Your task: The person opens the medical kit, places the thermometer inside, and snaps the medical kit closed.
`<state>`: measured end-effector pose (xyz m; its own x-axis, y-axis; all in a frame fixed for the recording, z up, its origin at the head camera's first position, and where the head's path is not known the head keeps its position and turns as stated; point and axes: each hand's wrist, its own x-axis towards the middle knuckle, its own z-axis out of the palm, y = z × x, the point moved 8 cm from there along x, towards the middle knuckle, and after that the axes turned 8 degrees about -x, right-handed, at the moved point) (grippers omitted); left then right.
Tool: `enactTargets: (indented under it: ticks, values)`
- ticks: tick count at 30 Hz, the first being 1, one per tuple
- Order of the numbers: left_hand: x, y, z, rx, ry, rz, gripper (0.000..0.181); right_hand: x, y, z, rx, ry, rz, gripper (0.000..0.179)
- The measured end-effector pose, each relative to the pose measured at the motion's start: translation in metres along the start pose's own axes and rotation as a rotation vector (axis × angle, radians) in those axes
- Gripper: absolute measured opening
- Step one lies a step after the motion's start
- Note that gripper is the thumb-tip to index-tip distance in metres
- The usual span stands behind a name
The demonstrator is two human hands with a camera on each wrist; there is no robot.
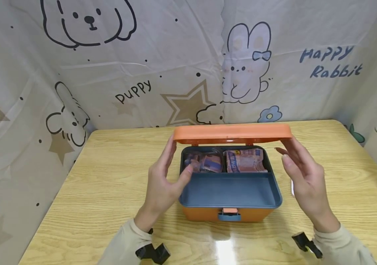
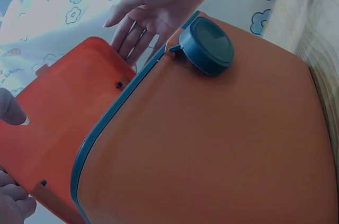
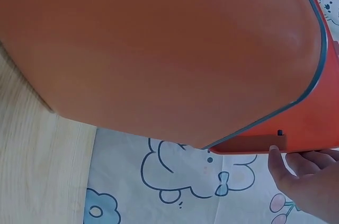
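An orange storage box point(image 1: 205, 214) with a blue-grey tray point(image 1: 229, 189) stands on the table, its orange lid point(image 1: 231, 131) raised at the back. Two rear compartments of the tray hold clear-wrapped items point(image 1: 209, 163) on the left and a pink printed packet point(image 1: 246, 161) on the right. My left hand point(image 1: 166, 184) is at the lid's left end, fingers extended along its side, thumb in front of the tray's left rim. At the lid's right end, my right hand point(image 1: 306, 180) touches the side with extended fingers, thumb apart. A blue latch point(image 2: 206, 46) sits on the box's front.
The box rests on a light wood table point(image 1: 118, 176). Behind and at the sides hangs a pale printed cloth point(image 1: 181, 55). Part of a white object point(image 1: 292, 188) shows beside my right hand. Black wrist mounts point(image 1: 153, 253) sit at both cuffs.
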<state>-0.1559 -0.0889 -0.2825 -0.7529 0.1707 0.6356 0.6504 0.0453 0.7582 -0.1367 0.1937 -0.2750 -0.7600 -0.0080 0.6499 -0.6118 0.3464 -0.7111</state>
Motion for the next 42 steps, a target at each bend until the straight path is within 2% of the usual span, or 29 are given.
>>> enactTargets:
  ticks: [4, 7, 10, 14, 23, 27, 32, 35, 39, 42]
  values:
    - [0.003, -0.001, 0.000, 0.005, -0.003, 0.015, 0.076, 0.004, 0.001, 0.001, 0.070, -0.004, 0.004, 0.052]
    - [0.005, -0.002, 0.000, 0.004, -0.007, 0.029, 0.076, 0.007, 0.002, 0.001, 0.062, -0.007, 0.011, 0.052]
    - [0.007, -0.002, 0.000, 0.005, -0.007, 0.034, 0.075, 0.010, 0.003, 0.001, 0.109, -0.004, -0.004, 0.051]
    - [0.013, -0.003, 0.001, -0.003, -0.003, 0.022, 0.076, 0.015, 0.007, 0.003, 0.175, -0.004, -0.013, 0.052]
    - [0.022, -0.016, 0.000, -0.011, 0.007, -0.012, 0.075, 0.027, 0.018, 0.008, 0.188, -0.060, 0.022, 0.051]
    - [0.022, -0.027, -0.001, -0.012, 0.001, -0.028, 0.074, 0.030, 0.023, 0.009, 0.172, -0.059, 0.049, 0.051]
    - [0.021, -0.035, -0.002, -0.020, -0.007, -0.037, 0.072, 0.034, 0.023, 0.012, 0.155, -0.069, 0.018, 0.052]
    - [0.022, -0.040, -0.002, -0.035, -0.016, -0.049, 0.071, 0.036, 0.026, 0.012, 0.109, -0.074, 0.026, 0.053]
    - [0.022, -0.051, -0.001, -0.034, -0.019, -0.117, 0.070, 0.035, 0.036, 0.013, -0.053, -0.080, 0.078, 0.054]
    - [0.021, -0.061, 0.000, -0.028, -0.024, -0.184, 0.069, 0.034, 0.043, 0.014, -0.120, -0.090, 0.098, 0.053]
